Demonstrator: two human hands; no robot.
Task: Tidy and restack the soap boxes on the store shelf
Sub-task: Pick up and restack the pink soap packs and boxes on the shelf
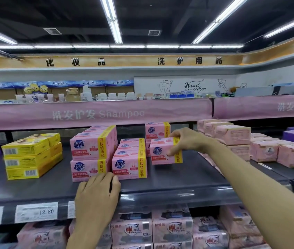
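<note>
While pinched at its right end by the right hand (187, 141), thumb on the front face and fingers curled over the top: one pink soap box (162, 152). Flat and oblong, with a round blue-and-white logo at the left, a red band beneath it and a yellow strip of red characters near the right end. Long axis left to right along the dark shelf (178, 178), printed face toward the camera, roughly level. Placed right of centre, toward the back; resting on the shelf or just clear of it, impossible to tell.

Just behind and above, a matching back box (156, 131). To the left, a low row (129, 166) of the same boxes, one behind another, long sides facing front. Further left, touching that row, a two-high stack (88, 155), same print, same direction.

Left hand (97, 193) palm down at the shelf's front edge, fingers fairly straight, tips against the bottom front of that stack, gripping nothing.

Beyond, yellow boxes (29, 157) three high at the left, paler pink packs (232, 134) at the right, a price tag (36, 212) on the shelf edge, a pink banner (96, 114) overhead.
</note>
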